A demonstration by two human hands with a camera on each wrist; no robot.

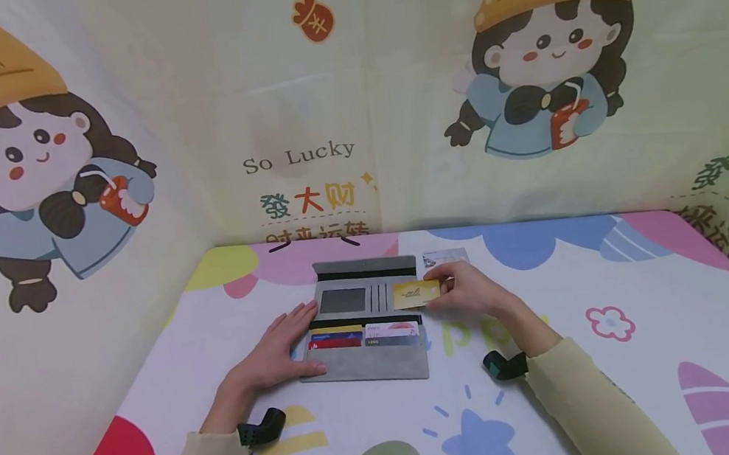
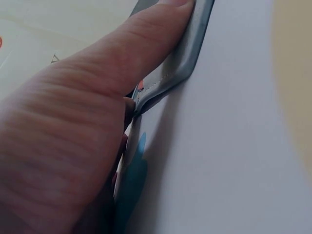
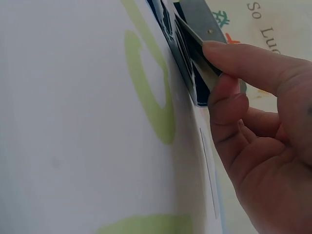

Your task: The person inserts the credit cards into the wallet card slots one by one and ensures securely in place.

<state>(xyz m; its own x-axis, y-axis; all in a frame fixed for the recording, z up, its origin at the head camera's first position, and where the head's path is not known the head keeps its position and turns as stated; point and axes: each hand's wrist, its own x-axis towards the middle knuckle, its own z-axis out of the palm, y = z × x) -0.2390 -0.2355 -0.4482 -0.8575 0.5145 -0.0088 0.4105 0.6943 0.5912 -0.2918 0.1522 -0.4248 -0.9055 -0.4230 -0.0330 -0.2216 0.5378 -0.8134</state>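
Observation:
A grey wallet [image 1: 379, 363] lies unfolded on the table, with several cards in the slots of its lower panel, among them a white card [image 1: 391, 329]. My left hand [image 1: 277, 351] rests at its left edge, fingers extended; in the left wrist view the thumb [image 2: 146, 39] lies on the wallet's corner. With thumb and fingers my right hand [image 1: 467, 287] pinches the right end of a gold card [image 1: 414, 294], which lies over the right side of the upper panel, beside several slots. Whether the card's left end is inside a slot, I cannot tell.
Another card [image 1: 445, 257], pale and silvery, lies on the table just behind my right hand. The tablecloth [image 1: 558, 415] carries printed coloured shapes. A printed cloth wall [image 1: 415, 200] stands along the table's back edge, and another closes the left side.

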